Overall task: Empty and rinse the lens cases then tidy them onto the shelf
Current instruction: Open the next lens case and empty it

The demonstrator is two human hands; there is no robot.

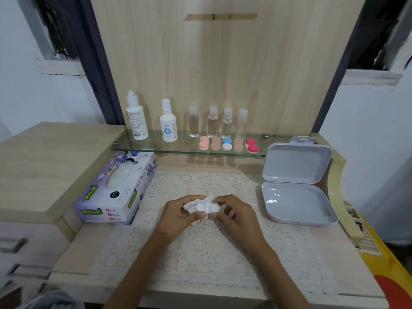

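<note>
Out in front of the shelf (185, 148), your left hand (176, 214) grips a tissue (189, 205) round the white case (208, 207) — your right hand (236, 216) pinches its other end; five cases (227, 144) sit on that shelf.

I hold the white lens case (208, 207) level, both caps on and facing up; five coloured cases (227, 146) sit in a row on the glass shelf (156, 146).

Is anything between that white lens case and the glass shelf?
Nothing visible. Only bare lace mat lies between the white lens case and the glass shelf; bare glass shows beside the red case.
</note>
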